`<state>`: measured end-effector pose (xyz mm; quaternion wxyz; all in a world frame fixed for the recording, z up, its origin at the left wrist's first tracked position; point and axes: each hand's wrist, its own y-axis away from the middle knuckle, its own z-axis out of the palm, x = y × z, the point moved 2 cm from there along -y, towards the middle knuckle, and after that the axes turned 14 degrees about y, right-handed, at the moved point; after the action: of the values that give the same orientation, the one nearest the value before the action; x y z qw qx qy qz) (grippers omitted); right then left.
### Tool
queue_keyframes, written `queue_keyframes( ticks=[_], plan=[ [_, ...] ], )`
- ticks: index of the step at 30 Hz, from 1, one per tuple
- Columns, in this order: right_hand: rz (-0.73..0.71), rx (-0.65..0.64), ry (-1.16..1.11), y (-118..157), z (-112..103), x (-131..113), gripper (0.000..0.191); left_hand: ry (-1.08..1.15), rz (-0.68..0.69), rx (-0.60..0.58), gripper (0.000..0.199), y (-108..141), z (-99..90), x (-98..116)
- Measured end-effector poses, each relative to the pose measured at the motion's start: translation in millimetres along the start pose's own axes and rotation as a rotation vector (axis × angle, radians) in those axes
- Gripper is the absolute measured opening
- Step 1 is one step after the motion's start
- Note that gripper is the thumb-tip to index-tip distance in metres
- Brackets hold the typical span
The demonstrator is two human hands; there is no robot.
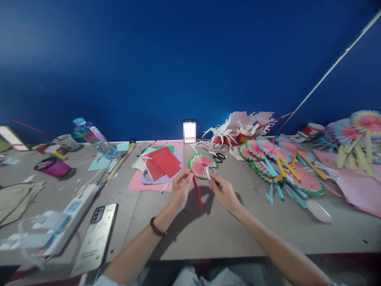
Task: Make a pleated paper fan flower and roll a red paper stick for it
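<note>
Between my hands is a small pleated paper fan point(198, 162), pink with a green rim like a watermelon slice. My left hand point(181, 188) is closed in a pinch at the top of a narrow red paper strip point(197, 194), which hangs down over the table. My right hand point(224, 192) is closed too, with a curled white strip point(208, 172) at its fingertips beside the fan's lower right edge. Whether either hand also grips the fan is hidden. Behind the right hand lie black-handled scissors point(219, 158).
Red and other coloured paper sheets point(166, 163) lie left of centre. Several finished fans point(285, 159) are heaped at right, near a white oval object point(318, 211). At left are a phone point(95, 238), a power strip point(71, 218) and a tilted water bottle point(94, 137).
</note>
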<state>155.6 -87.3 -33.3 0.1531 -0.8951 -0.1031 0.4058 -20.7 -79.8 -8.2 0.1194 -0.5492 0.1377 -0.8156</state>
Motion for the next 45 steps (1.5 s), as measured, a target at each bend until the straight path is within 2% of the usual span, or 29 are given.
queue_keyframes(
  ticks=[5, 10, 16, 20, 24, 32, 39, 45],
  plan=[
    [-0.027, -0.018, -0.014, 0.9, 0.4, -4.2, 0.035, 0.098, -0.108, 0.071, 0.026, -3.2, -4.6, -8.5],
    [0.020, -0.042, 0.000, 0.3, -1.2, -4.3, 0.027, 0.145, -0.150, 0.058, 0.027, -3.8, -5.2, -10.8],
    [0.062, 0.055, 0.016, -1.7, -6.8, -4.9, 0.024, 0.241, -0.239, -0.036, 0.031, -3.5, 2.4, -2.0],
    [0.035, 0.106, 0.039, -1.6, -8.0, -3.2, 0.021, 0.342, -0.358, -0.102, 0.033, -0.5, 10.1, 1.9],
    [-0.007, 0.171, 0.122, -0.6, -6.9, 0.7, 0.018, 0.393, -0.421, -0.139, 0.032, 3.5, 14.7, 1.4],
    [-0.106, 0.177, 0.190, -1.0, -5.6, 2.1, 0.018, 0.387, -0.374, -0.121, 0.032, 1.4, 14.7, 1.9],
    [-0.096, 0.205, 0.197, -1.8, -8.7, 0.7, 0.018, 0.489, -0.481, -0.111, 0.028, 8.4, 17.6, -4.1],
    [-0.085, 0.249, 0.145, -1.3, -11.3, -1.1, 0.018, 0.467, -0.525, -0.107, 0.030, 13.7, 24.1, -1.2]
  ],
)
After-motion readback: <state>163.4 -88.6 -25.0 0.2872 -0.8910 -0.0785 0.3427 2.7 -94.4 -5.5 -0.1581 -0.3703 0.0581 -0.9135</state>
